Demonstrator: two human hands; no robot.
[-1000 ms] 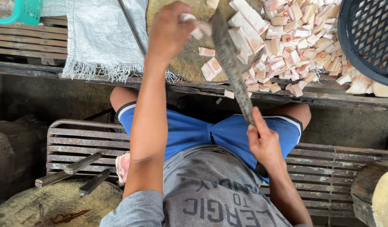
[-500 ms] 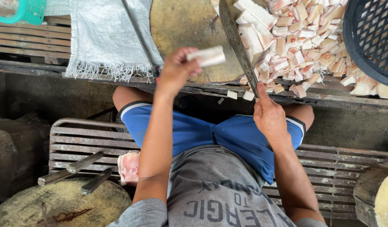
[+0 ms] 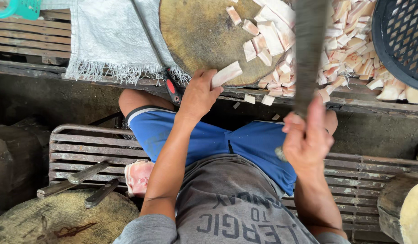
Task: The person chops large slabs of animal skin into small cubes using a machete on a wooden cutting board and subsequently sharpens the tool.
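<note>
Here the left hand (image 3: 201, 92) is pinching a pale strip of meat (image 3: 226, 74) at the near edge of the round chopping block (image 3: 204, 36), while the right hand (image 3: 306, 138) is gripping a raised, blurred cleaver (image 3: 308, 49) beside the cut pieces (image 3: 344, 49).

I see a round wooden chopping block (image 3: 204, 36), matt and rough-worn. The cleaver's (image 3: 308, 49) metal blade looks dull grey. Pale pork-skin pieces (image 3: 349, 54) seem smooth, slightly glossy. The far-left sack (image 3: 105, 36) is coarse woven plastic, fringed.
</note>
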